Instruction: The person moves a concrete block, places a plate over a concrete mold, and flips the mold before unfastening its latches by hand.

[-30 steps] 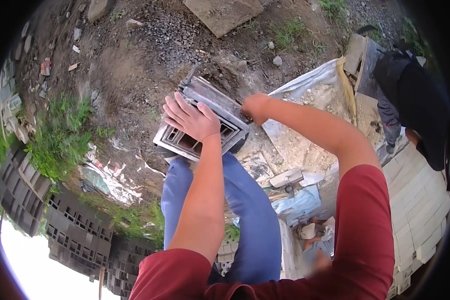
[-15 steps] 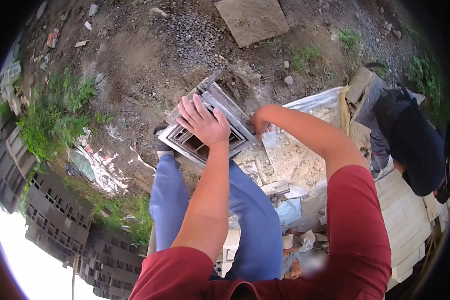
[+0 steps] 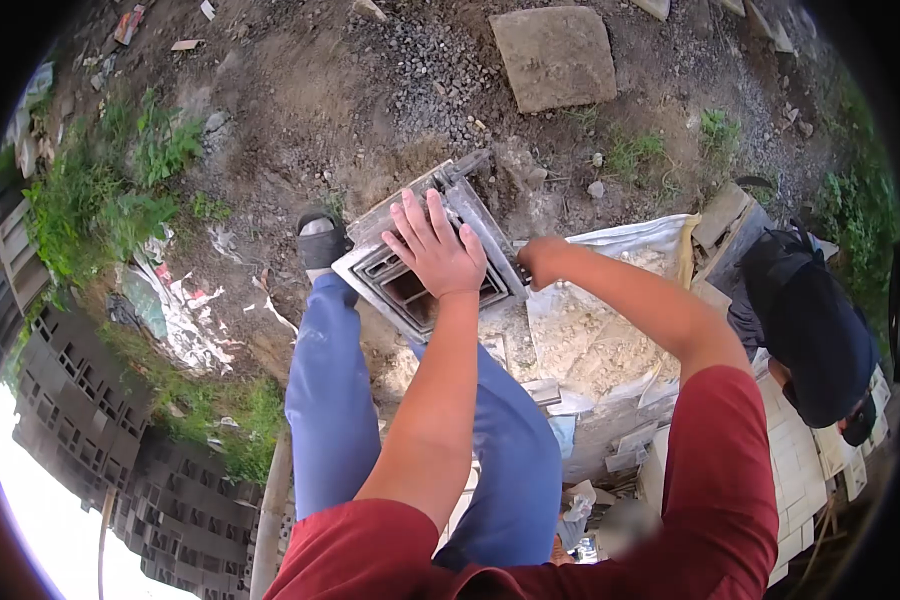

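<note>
A metal mould [image 3: 407, 285] with nested square frames and openings stands over the dirt, in front of my legs. My left hand [image 3: 440, 250] lies flat on its top with the fingers spread, gripping nothing. At the mould's right side my right hand [image 3: 540, 262] is curled closed against the edge; what its fingers hold is too small and hidden to name. A bar [image 3: 468, 165] sticks out from the mould's far corner.
A sheet with pale sandy material [image 3: 595, 340] lies to the right. Beyond it bends a person in dark clothes [image 3: 810, 320]. Another person is partly visible at the bottom. A flat slab [image 3: 553, 58] lies ahead; stacked blocks [image 3: 70, 385] stand at left.
The mould and both hands appear farther right in view. My left foot has come into view beside the mould. The person at the right is bent lower.
</note>
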Action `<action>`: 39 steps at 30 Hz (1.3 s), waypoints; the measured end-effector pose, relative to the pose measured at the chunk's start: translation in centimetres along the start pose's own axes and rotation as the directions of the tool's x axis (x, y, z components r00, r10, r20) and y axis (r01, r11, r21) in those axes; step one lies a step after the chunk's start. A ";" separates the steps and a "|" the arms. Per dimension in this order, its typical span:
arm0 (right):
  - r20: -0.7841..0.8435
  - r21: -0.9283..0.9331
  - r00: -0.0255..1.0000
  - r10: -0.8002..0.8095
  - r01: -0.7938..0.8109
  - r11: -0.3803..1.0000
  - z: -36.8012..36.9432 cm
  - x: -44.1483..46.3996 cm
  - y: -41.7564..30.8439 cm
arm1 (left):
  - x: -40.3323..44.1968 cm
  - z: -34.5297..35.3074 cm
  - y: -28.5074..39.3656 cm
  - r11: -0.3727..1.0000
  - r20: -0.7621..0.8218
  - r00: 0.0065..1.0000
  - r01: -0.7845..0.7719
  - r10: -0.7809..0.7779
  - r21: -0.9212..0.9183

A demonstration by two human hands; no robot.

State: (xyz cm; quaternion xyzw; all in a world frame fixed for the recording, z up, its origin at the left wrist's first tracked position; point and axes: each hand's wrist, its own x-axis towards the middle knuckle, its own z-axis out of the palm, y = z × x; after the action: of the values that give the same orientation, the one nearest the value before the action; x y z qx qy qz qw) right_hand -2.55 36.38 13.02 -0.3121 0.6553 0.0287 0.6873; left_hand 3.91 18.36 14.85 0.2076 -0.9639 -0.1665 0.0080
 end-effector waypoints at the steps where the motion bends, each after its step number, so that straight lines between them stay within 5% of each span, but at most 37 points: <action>1: -0.030 -0.002 0.998 -0.050 0.050 0.999 -0.6 -0.7 0.1 | 0.0 0.0 0.0 1.000 0.010 1.000 0.002 -0.002 -0.005; 3: -0.161 -0.059 0.975 0.155 -0.166 0.984 -2.6 -0.8 0.6 | 0.1 -0.3 0.0 1.000 0.013 1.000 0.005 -0.004 -0.031; 5: -0.687 0.198 0.691 0.226 -0.121 0.973 -6.1 -2.6 0.3 | -0.1 -1.1 -1.0 0.995 0.062 0.998 0.013 -0.007 -0.095; 7: -0.944 -0.026 0.327 -0.034 0.031 0.999 -10.1 -3.5 -2.1 | 0.7 -2.3 -2.1 0.944 0.075 0.997 0.034 -0.010 -0.328; 8: -0.946 -0.033 0.322 -0.041 0.029 0.999 -11.4 -2.8 -2.4 | 1.2 -1.7 -2.6 0.943 0.066 0.998 0.033 -0.011 -0.330; 10: -0.767 -0.377 0.532 -0.357 0.077 0.923 -13.0 -0.5 -3.0 | 0.5 -0.7 -3.7 0.925 -0.190 0.922 0.288 -0.338 -0.250; 11: -0.644 -0.412 0.679 -0.354 0.083 0.908 -13.8 0.9 -3.3 | 0.8 -1.1 -3.8 0.947 -0.129 0.946 0.274 -0.297 -0.166; 12: -0.635 -0.427 0.682 -0.363 0.083 0.901 -14.9 1.9 -3.7 | 0.9 -1.1 -3.9 0.942 -0.135 0.941 0.287 -0.311 -0.172; 15: -0.396 -0.332 0.915 -0.080 -0.061 0.941 -17.4 2.3 -5.6 | 0.7 -1.4 -4.0 0.963 -0.066 0.964 0.249 -0.256 -0.105; 19: -0.243 -0.292 0.965 -0.100 0.025 0.956 -18.6 3.9 -4.9 | 2.0 -1.3 -2.4 0.843 -0.057 0.862 0.476 -0.503 -0.251; 39: 0.209 -0.087 0.976 -0.062 0.081 0.993 -21.2 7.2 -3.3 | 2.7 -1.3 -2.5 0.838 0.016 0.848 0.525 -0.529 -0.148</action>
State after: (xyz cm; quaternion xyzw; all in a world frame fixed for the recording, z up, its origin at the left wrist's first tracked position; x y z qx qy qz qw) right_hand -18.79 21.14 8.80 -0.3630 0.5668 0.0672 0.7366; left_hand 2.54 14.72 15.08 0.4657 -0.8545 -0.2299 -0.0105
